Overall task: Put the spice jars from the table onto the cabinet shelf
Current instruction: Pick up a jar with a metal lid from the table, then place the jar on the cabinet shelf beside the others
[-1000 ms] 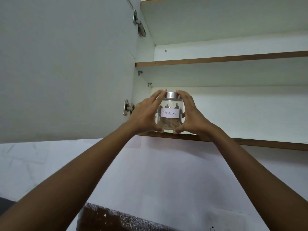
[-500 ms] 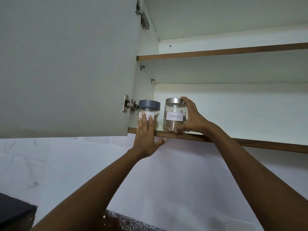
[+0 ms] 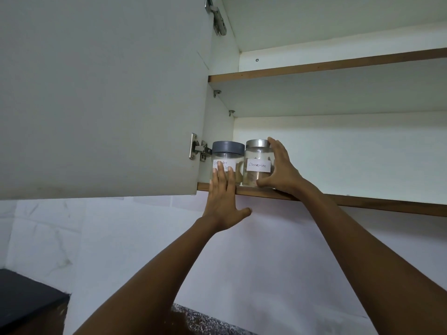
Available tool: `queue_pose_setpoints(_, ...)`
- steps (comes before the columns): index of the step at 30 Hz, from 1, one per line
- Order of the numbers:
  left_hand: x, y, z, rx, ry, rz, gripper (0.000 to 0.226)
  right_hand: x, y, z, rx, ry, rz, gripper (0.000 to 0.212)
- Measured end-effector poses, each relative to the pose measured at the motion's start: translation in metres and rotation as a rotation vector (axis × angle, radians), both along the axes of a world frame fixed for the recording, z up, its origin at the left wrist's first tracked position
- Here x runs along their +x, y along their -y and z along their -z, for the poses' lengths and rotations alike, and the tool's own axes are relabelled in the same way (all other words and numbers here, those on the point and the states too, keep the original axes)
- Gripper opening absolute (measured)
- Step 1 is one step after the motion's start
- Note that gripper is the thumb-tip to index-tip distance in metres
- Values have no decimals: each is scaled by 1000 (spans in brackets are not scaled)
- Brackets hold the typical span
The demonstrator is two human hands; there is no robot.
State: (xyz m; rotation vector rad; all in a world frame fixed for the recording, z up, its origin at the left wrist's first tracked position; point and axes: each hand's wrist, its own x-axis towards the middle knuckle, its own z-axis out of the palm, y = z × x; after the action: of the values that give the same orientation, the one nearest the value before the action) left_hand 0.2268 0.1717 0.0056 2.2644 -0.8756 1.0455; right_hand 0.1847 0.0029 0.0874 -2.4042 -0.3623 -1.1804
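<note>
Right grip (image 3: 283,172) still round cinnamon jar (image 3: 256,163), left grip (image 3: 222,204) against grey-lidded jar (image 3: 228,149)

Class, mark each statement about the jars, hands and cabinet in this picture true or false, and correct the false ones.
1. The right hand grips the cinnamon jar. True.
2. The cinnamon jar has a dark grey lid. False: its lid is silver; the grey-lidded jar stands to its left.
3. The left hand lays straight fingers on the front of the grey-lidded jar. True.
4. Both jars stand on the upper shelf. False: they stand on the lower shelf.
5. The cabinet door is closed. False: it stands open.
</note>
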Motion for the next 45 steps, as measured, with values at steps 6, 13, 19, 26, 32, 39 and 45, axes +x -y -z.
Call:
queue_pose_setpoints(6,-26,-12,8,-55,28,32,93,-36,-16,19,95,42,88,114)
queue_pose_setpoints(13,-103,-33,38,-62,164,251,71,-142,-31,101,17,186,183,74)
queue_pose_setpoints(19,-188,-43,99,14,-144,565,63,-231,-59,171,92,-2,209,60)
queue_pose_setpoints(26,-268,-43,170,59,-327,755,64,-329,-67,243,127,-220,276,60)
queue_pose_setpoints(32,-311,-31,247,109,-516,840,61,-392,-58,311,211,-379,285,61)
queue_pose_setpoints(39,-340,-10,350,271,-668,813,63,-424,-31,419,371,-588,253,69)
queue_pose_setpoints(45,-353,7,428,490,-744,623,65,-427,6,498,310,-772,253,75)
